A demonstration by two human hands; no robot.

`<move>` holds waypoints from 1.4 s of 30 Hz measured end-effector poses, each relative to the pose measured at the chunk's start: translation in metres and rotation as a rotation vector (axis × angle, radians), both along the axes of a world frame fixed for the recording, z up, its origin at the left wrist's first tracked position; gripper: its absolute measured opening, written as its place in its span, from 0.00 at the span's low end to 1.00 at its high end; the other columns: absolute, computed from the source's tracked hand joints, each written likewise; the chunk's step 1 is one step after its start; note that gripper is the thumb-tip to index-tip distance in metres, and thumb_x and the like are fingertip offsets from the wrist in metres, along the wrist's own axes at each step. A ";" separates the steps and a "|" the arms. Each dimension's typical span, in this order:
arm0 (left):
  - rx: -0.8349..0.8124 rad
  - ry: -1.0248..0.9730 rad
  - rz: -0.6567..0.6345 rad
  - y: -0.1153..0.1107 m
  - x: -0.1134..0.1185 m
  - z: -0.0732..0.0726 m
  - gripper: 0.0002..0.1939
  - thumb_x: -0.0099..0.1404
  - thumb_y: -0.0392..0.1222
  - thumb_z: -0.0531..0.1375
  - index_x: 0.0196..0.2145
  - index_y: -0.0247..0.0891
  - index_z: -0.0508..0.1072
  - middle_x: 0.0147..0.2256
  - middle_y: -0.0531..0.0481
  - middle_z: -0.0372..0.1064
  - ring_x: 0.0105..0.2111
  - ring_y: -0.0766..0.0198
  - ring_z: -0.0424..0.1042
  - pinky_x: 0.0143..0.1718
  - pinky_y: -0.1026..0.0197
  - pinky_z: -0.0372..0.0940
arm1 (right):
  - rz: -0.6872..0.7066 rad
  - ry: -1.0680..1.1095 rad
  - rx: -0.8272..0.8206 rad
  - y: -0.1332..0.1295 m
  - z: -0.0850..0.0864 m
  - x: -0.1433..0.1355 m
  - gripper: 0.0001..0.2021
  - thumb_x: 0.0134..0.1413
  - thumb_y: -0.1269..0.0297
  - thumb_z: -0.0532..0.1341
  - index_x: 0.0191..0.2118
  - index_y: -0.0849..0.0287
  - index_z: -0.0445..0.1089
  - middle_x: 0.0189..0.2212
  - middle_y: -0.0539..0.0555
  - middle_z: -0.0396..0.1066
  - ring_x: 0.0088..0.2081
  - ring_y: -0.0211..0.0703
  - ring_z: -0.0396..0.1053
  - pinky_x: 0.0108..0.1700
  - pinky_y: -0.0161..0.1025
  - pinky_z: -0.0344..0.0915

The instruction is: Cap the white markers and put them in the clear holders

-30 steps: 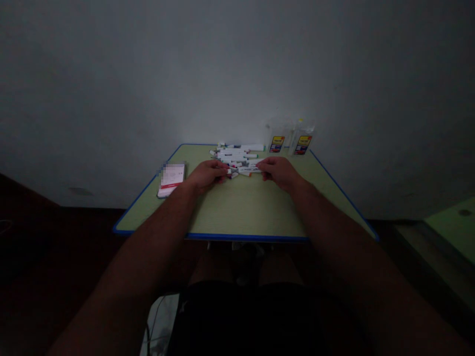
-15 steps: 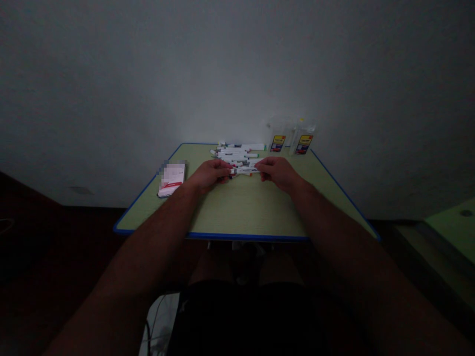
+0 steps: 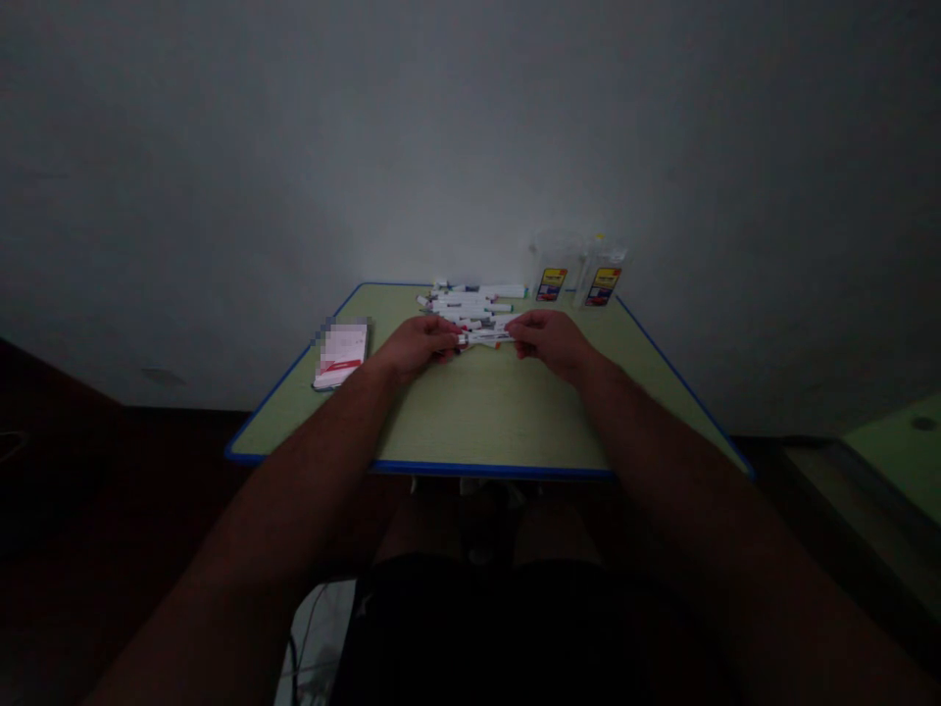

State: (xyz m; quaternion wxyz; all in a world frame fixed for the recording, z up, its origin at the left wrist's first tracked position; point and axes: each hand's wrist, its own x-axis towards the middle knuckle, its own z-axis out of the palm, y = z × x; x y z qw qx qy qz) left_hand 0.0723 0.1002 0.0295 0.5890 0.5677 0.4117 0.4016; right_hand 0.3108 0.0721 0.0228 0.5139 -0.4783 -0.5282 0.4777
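Note:
A white marker (image 3: 489,336) lies crosswise between my hands, near the front of a loose pile of several white markers (image 3: 463,306) with coloured ends. My left hand (image 3: 426,345) is closed on the marker's left end, its fingertips pinched together. At the right end, my right hand (image 3: 540,338) pinches the same marker between thumb and fingers. Other markers lie close behind and beneath it, and an orange end shows just below. Whether more than one marker is in my fingers is hard to tell.
The light green table (image 3: 485,422) has a blue edge. Two clear plastic pouches (image 3: 550,284) (image 3: 603,284) with yellow and blue labels stand at the back right, by the wall. On the left lies a white and red booklet or box (image 3: 342,355).

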 end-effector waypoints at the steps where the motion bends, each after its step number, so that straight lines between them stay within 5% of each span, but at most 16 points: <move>1: 0.005 0.004 -0.003 0.000 0.000 0.000 0.06 0.54 0.26 0.66 0.30 0.32 0.76 0.27 0.47 0.75 0.21 0.71 0.66 0.24 0.65 0.59 | 0.000 0.008 0.001 0.000 0.000 0.000 0.08 0.48 0.68 0.73 0.29 0.62 0.74 0.20 0.47 0.69 0.21 0.32 0.65 0.25 0.32 0.67; 16: -0.009 0.015 0.042 -0.003 0.002 0.005 0.06 0.56 0.25 0.65 0.29 0.33 0.76 0.26 0.47 0.74 0.21 0.70 0.65 0.26 0.64 0.59 | 0.003 0.021 -0.022 -0.003 0.003 -0.001 0.07 0.48 0.73 0.72 0.32 0.62 0.74 0.23 0.51 0.73 0.23 0.34 0.69 0.27 0.33 0.70; 22: -0.026 0.004 0.076 -0.003 0.001 0.005 0.07 0.57 0.25 0.65 0.28 0.34 0.75 0.25 0.49 0.73 0.21 0.70 0.65 0.26 0.63 0.60 | -0.011 0.110 0.007 -0.004 0.005 -0.003 0.17 0.40 0.81 0.71 0.36 0.59 0.69 0.33 0.53 0.77 0.31 0.41 0.77 0.32 0.37 0.76; 42: 0.000 0.024 0.101 0.000 -0.001 0.002 0.07 0.56 0.26 0.65 0.29 0.35 0.75 0.26 0.48 0.74 0.21 0.70 0.65 0.24 0.63 0.59 | 0.005 0.137 0.015 -0.002 0.003 -0.001 0.17 0.41 0.76 0.74 0.34 0.59 0.67 0.31 0.52 0.77 0.34 0.43 0.80 0.36 0.38 0.79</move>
